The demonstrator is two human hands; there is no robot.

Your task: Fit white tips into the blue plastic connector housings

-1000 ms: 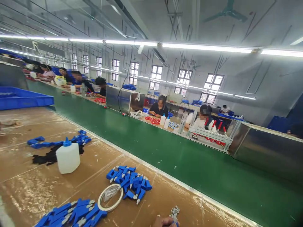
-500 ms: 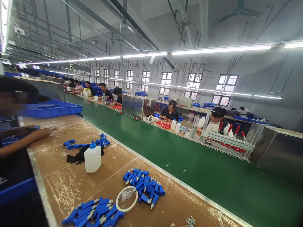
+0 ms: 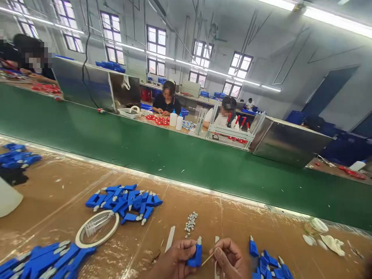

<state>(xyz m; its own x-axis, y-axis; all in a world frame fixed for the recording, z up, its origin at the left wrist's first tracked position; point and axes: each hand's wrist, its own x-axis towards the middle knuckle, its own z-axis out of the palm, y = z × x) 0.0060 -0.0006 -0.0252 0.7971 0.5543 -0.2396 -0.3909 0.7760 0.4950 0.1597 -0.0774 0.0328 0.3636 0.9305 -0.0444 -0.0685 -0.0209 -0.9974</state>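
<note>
My left hand [image 3: 180, 256] grips a blue plastic part with a grey tip [image 3: 196, 255] between thumb and fingers, tip upward. In my right hand [image 3: 230, 259] a thin wooden stick [image 3: 207, 259] is pinched, its end close to the lower side of the blue part; whether they touch I cannot tell. Beyond my hands lies a small heap of little grey pieces [image 3: 191, 223]. Pale strips [image 3: 170, 238] lie on the table by both hands. More blue parts [image 3: 269, 263] are piled right of my right hand.
Blue parts also lie in heaps [image 3: 128, 201] at left, beside a tape ring [image 3: 80, 237] with a clear plastic piece [image 3: 100, 224] in it. A white bottle [image 3: 8, 197] stands at the left edge. A jar [image 3: 316, 225] sits at right. Co-workers sit across the green belt [image 3: 203, 170].
The view has swung right and down. Both my hands, with the blue part and the stick, now show at the bottom; the co-worker at the left is out of view.
</note>
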